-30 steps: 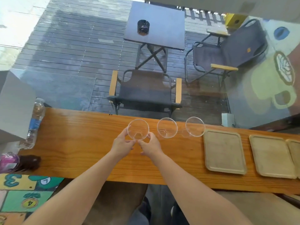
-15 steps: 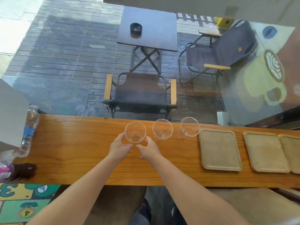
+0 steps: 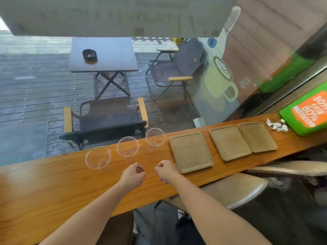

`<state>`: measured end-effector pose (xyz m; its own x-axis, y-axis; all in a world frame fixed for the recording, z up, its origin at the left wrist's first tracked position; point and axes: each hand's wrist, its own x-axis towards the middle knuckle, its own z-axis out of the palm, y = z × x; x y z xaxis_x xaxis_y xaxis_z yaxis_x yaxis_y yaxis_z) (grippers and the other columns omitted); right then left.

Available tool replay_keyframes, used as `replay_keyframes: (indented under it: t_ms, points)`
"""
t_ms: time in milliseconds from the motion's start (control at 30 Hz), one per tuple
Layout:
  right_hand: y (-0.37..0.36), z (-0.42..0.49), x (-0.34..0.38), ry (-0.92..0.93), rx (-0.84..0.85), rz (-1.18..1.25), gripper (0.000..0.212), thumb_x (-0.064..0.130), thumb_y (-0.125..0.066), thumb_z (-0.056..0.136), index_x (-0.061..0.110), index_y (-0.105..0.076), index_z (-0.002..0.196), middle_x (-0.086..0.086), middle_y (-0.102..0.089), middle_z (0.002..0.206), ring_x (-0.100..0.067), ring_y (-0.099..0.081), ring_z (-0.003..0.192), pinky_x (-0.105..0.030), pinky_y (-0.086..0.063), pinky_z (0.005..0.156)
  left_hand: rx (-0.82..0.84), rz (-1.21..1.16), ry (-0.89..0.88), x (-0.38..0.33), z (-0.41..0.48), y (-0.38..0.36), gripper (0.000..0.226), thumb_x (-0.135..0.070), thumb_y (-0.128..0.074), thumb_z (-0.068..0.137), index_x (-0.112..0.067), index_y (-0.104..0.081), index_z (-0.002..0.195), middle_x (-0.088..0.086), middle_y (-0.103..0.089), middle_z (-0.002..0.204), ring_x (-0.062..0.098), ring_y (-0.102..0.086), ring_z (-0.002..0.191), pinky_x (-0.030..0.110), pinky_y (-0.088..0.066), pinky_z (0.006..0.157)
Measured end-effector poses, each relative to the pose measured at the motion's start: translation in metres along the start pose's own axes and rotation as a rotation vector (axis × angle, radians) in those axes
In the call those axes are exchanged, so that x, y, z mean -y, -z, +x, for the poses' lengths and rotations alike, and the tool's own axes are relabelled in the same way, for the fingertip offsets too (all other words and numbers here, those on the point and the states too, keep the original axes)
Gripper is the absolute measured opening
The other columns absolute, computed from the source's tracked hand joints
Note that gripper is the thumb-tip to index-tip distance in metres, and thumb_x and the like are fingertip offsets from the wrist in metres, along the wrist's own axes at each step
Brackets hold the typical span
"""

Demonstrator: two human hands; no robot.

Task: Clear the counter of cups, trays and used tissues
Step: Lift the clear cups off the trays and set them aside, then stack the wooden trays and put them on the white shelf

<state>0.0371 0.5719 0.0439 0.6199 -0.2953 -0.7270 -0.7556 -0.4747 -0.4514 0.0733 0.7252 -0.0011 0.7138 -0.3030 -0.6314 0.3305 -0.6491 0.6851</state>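
Three clear plastic cups stand in a row on the wooden counter: a left cup, a middle cup and a right cup. Right of them lie three tan trays, the nearest, a second and a third. A crumpled white tissue rests past the trays. My left hand and my right hand hover over the counter just in front of the cups, fingers curled, holding nothing.
A green and orange sign lies at the counter's far right. A window runs along the counter's far edge; beyond it are folding chairs and a table. A padded stool sits below the counter on the right.
Both hands let go of the left cup and drew back toward me and to the right. The view swung right, bringing the third tray, tissue and sign into sight.
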Motion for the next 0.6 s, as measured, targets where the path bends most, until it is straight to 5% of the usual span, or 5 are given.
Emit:
replay_keyframes:
  t_ms: [100, 367, 600]
  points:
    - [0.049, -0.007, -0.035, -0.027, -0.059, 0.023, 0.017, 0.025, -0.048, 0.095, 0.012, -0.059, 0.097, -0.010, -0.066, 0.091, -0.029, -0.067, 0.080, -0.042, -0.058, 0.071, 0.055, 0.058, -0.054, -0.048, 0.004, -0.039, 0.009, -0.017, -0.061, 0.091, -0.013, -0.060, 0.099, 0.007, -0.067, 0.089, 0.023, -0.069, 0.077, 0.033, -0.061, 0.062]
    - [0.147, 0.018, -0.123, -0.043, -0.095, 0.011, 0.021, 0.024, -0.048, 0.094, 0.010, -0.061, 0.102, -0.015, -0.069, 0.104, -0.032, -0.072, 0.091, -0.039, -0.060, 0.068, 0.039, 0.117, -0.031, -0.123, 0.020, -0.134, 0.008, -0.019, -0.057, 0.093, -0.014, -0.059, 0.099, 0.004, -0.064, 0.087, 0.019, -0.066, 0.068, 0.031, -0.060, 0.059]
    - [0.216, 0.063, -0.174, 0.033, 0.002, -0.043, 0.016, 0.026, -0.048, 0.095, 0.015, -0.056, 0.103, -0.012, -0.067, 0.104, -0.030, -0.070, 0.089, -0.040, -0.060, 0.072, -0.071, 0.103, 0.073, -0.165, 0.030, -0.198, 0.009, -0.021, -0.057, 0.094, -0.015, -0.059, 0.099, 0.004, -0.063, 0.095, 0.025, -0.068, 0.084, 0.040, -0.061, 0.071]
